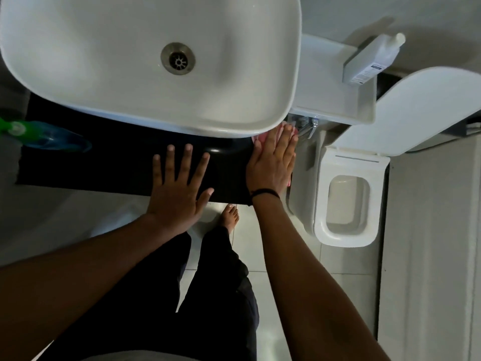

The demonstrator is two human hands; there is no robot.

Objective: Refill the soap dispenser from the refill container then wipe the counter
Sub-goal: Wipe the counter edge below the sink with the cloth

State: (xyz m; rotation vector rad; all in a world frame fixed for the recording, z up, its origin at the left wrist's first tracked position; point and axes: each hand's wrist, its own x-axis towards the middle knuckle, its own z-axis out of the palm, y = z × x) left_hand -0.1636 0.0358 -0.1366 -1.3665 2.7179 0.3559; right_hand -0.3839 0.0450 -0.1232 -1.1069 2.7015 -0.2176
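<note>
My right hand [273, 160] lies flat on a pink cloth [261, 134] at the right end of the black counter [104, 162], pressing it down; only the cloth's edges show around the fingers. My left hand [179, 183] rests flat on the counter's front edge, fingers spread, holding nothing. A blue soap bottle with a green top [44, 134] lies at the counter's left end. A white bottle [372, 61] stands on the toilet cistern at the upper right.
A white basin [234, 108] with a metal drain sits on the counter, overhanging its back part. To the right stands a toilet [346, 230] with its lid up, with a white cistern [364, 110] behind it. My bare foot stands on the tiled floor below.
</note>
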